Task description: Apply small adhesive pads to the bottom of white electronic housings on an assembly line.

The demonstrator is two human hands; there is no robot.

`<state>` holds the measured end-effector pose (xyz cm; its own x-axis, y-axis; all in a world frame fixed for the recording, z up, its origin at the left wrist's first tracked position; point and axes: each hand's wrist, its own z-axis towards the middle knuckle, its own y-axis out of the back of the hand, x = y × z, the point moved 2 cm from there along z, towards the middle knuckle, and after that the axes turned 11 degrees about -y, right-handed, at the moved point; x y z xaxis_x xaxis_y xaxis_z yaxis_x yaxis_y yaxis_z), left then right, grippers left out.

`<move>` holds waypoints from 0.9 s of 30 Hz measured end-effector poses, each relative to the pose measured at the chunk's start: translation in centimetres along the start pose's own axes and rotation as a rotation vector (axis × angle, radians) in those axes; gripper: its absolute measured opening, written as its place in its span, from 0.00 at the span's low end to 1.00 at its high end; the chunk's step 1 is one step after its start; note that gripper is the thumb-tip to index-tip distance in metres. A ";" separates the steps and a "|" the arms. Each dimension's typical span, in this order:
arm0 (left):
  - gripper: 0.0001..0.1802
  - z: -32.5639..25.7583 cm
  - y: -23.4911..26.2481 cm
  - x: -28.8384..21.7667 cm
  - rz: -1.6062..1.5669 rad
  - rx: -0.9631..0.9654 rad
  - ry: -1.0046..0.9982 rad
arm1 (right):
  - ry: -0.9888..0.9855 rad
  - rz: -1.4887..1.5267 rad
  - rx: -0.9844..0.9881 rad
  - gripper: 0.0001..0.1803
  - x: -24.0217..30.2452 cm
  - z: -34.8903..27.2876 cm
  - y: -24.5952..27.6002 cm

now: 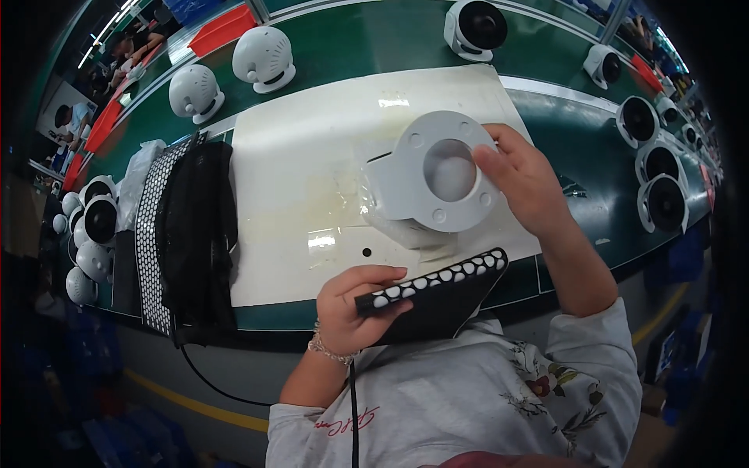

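My right hand (524, 175) grips the right rim of a white ring-shaped base (406, 183), its thumb on the flat face and its fingers behind. This underside faces up, with a large round hole and several shallow round recesses; the white body beneath is mostly hidden. Lower down, my left hand (349, 308) pinches the left end of a black sheet (437, 312) near its upper edge. White dots run along that edge, while the rest hangs dark toward my lap. A small black disc (367, 252) lies on the cream mat (289, 179) just above my left hand.
Left of the mat lies a pile of black sheets (195, 234), beside a white-dotted strip (152, 234) and clear plastic bags (139, 183). White round-headed units (263, 58) stand beyond the mat; several with black fronts (667, 203) stand at right. Red trays (222, 31) line the far side.
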<state>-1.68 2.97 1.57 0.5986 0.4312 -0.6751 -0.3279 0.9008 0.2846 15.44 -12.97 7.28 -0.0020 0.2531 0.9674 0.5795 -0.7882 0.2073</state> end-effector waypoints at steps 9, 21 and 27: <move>0.12 0.6 -0.9 0.7 -0.347 -0.191 0.380 | 0.449 -0.228 -0.003 0.27 -5.4 -7.0 -1.5; 0.06 0.0 -1.4 0.1 -0.314 -0.276 0.444 | 0.397 0.043 0.112 0.19 -6.0 -6.4 -0.1; 0.06 -0.1 -1.4 0.2 -0.234 -0.254 0.435 | 0.778 -0.328 -0.162 0.19 -2.9 -6.4 -1.0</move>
<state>-1.22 1.82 1.01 0.3375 0.1121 -0.9346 -0.4207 0.9062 -0.0432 9.63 -16.50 5.22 -0.7413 0.0723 0.6672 0.3283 -0.8281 0.4545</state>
